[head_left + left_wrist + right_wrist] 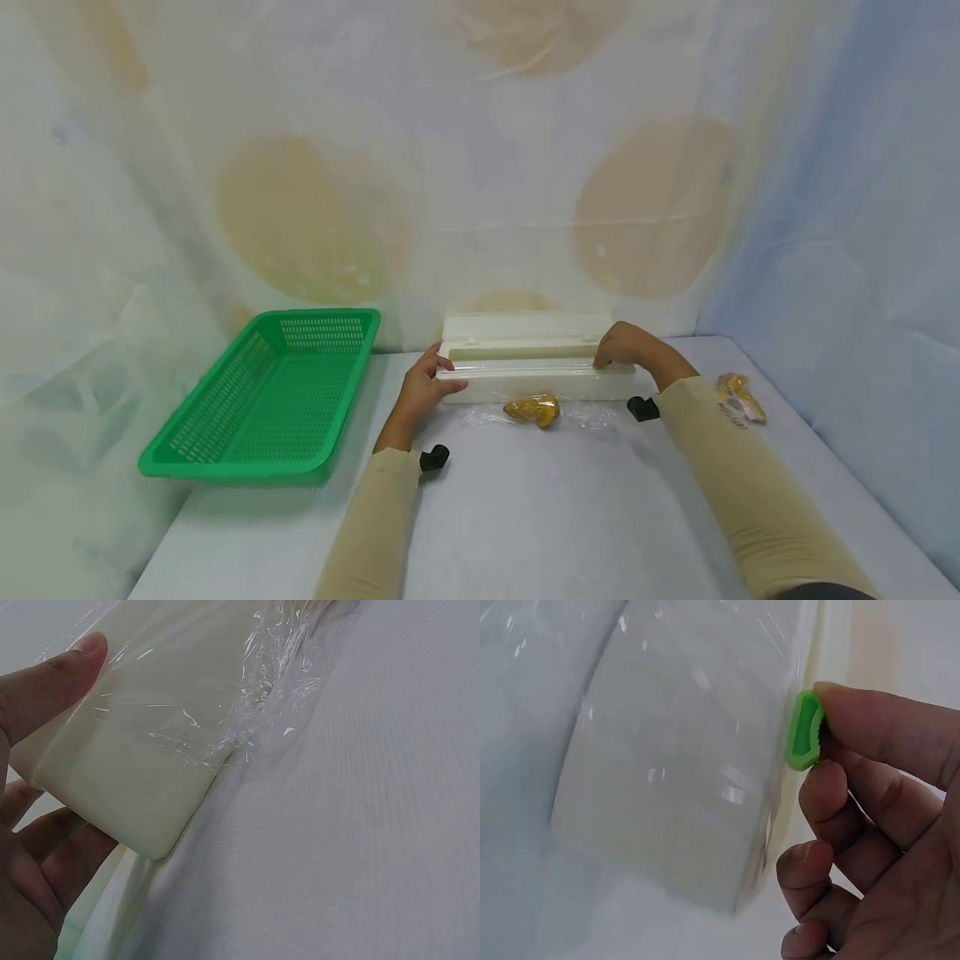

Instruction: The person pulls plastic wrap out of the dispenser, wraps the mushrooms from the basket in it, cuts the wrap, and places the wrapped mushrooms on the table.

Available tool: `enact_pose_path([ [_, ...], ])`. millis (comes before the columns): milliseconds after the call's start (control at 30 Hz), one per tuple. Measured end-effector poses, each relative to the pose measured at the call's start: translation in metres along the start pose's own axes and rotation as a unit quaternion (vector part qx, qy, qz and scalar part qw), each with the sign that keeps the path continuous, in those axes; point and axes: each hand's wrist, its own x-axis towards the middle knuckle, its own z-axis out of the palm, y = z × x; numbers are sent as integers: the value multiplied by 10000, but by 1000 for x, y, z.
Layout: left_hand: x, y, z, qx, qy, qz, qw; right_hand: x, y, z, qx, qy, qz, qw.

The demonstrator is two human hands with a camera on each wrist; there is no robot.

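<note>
A cream cling film dispenser (pixel 540 387) lies across the back of the table, its lid (pixel 525 323) raised behind. My left hand (pixel 422 387) grips its left end, the thumb (pixel 82 664) over the film on top and the fingers around the end. At the right end, my right hand (pixel 628 348) pinches the small green slide cutter (pixel 804 733) between thumb and forefinger, at the film's edge. Clear cling film (pixel 285 682) hangs over the dispenser's front onto the table, crumpled at its edge. A glossy yellow-brown lumpy piece (pixel 532 410) sits in the film just in front.
To the left stands a green perforated plastic basket (pixel 337 442). Another yellow-brown piece (pixel 741 398), with pale parts, lies on the table beyond my right sleeve. White sheeting (pixel 487 167) hangs behind the table and along both sides.
</note>
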Motion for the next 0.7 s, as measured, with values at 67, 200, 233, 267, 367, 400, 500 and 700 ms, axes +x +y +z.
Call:
enact_pose_path([
  [67,-1,0,0,-3,25,15,10000,-6,9,-6,-36,7,18,10000],
  [200,-1,2,-1,15,36,65,10000,-20,26,-14,237,26,81,9997],
  [233,-1,2,-2,17,29,67,10000,-22,29,-14,389,18,79,9992],
  [267,-1,3,-2,15,19,74,10000,-25,31,-14,585,11,79,9983],
  [367,-1,2,-3,-2,-14,81,10000,-28,35,-10,995,8,34,9950],
  [400,-1,1,-3,0,-12,63,10000,-28,36,-8,1068,12,21,9943],
  [500,-1,0,-6,8,4,-14,10000,-27,38,-2,1210,118,-17,9926],
  [700,-3,1,-13,115,-26,-88,9999,-29,35,18,830,1006,-736,9887],
])
